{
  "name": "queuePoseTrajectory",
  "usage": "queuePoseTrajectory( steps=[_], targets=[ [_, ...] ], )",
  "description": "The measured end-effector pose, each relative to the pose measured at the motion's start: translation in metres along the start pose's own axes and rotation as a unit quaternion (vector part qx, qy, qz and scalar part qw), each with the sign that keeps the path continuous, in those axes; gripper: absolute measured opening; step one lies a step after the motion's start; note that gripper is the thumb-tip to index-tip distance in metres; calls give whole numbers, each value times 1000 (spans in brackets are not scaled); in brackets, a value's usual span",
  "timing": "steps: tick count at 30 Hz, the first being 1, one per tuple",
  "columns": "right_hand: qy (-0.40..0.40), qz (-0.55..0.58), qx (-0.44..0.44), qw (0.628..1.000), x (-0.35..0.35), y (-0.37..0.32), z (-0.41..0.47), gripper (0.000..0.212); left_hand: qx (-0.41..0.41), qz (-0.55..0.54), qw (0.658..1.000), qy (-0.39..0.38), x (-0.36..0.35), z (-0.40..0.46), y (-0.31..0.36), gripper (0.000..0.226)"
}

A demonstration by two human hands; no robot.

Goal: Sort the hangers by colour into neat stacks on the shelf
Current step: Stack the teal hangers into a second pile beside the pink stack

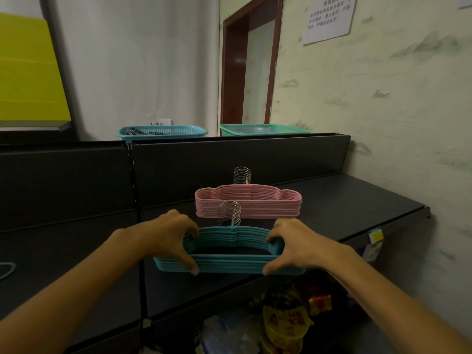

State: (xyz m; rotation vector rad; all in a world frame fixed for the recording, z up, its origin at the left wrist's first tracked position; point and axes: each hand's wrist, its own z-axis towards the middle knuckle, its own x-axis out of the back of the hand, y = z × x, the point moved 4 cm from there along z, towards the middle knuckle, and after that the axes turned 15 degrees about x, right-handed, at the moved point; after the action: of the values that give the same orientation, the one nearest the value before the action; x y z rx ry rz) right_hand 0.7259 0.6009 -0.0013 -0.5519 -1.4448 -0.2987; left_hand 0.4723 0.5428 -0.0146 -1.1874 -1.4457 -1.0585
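Here, head view only: a dark shelf point(357, 200) runs across the frame, with a stack of teal hangers point(229, 263) lying flat at its front edge, metal hooks bunched and rising at the stack's far side; the left hand point(169, 237) grips the stack's left end, thumb curled onto the near bar and fingers over the top bar; the right hand point(293, 245) holds the right end the same way, thumb on the near bar, fingers hooked over the far one. Just behind, a stack of pink hangers point(247, 204) sits flat on the same shelf, edges lined up, hooks standing together at the back; the two stacks are near but apart. At the far left edge a single teal hanger point(6, 269) shows partly on the neighbouring shelf section. Above the shelf's back panel: a blue basket point(162, 131) and a green basket point(263, 129), side by side; a paper notice point(328, 17) hangs on the right wall. Below the shelf, packaged goods point(283, 325), labels too blurred to read; a yellow price tag point(376, 235) is fixed to the shelf's front rail.
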Motion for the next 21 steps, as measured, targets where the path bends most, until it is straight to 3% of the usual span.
queuePoseTrajectory(
  steps=[4,10,21],
  targets=[
    [-3,11,-3,1000,2,0,1,87,-2,-33,999,10,4,-4,5,88],
    [-26,45,-19,998,3,4,4,88,-20,-46,999,20,7,1,11,36],
    [-37,36,-27,998,0,9,7,91,-44,-19,998,29,5,6,9,26]
  ],
)
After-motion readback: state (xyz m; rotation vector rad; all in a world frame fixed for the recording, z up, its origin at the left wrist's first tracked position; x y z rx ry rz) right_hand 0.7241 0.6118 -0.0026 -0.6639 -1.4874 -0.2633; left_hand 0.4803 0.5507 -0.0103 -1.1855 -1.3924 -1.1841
